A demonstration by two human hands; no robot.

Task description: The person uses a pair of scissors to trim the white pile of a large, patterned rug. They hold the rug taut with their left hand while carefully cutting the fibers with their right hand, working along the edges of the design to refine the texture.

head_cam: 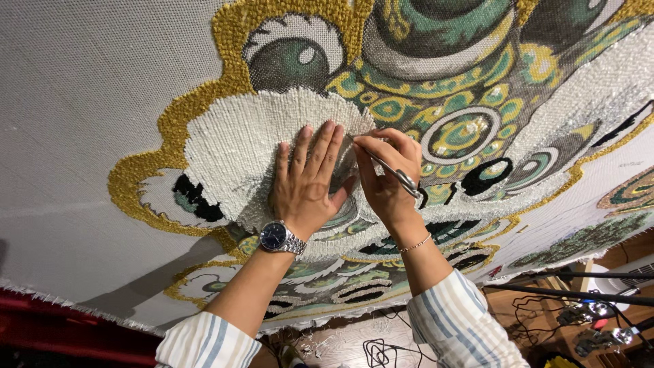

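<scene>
Striped sleeves (446,320), white with blue lines, come up from the bottom edge, rolled back off both forearms. Left wrist wears a steel wristwatch (280,238) with a dark dial; right wrist a thin bracelet (415,243).

Left hand (310,180): flat and unclenched, fingers spread, palm pressed on the white tufted patch (231,146) of a large tufted rug (82,102) stretched upright. Grasping nothing.

Right hand (388,174): just right of the left hand, closed around small metal scissors (394,172); blade tips touch the pile at the white patch's right edge, near the left fingertips.

Gold tufted border (180,116) rings the white patch on its left and top. Green eye motif (293,58) sits above it. Green and yellow circle pattern (463,133) lies right of the right hand.

Below the rug's frayed lower edge: wooden floor with black cables (375,351) and yarn scraps.
</scene>
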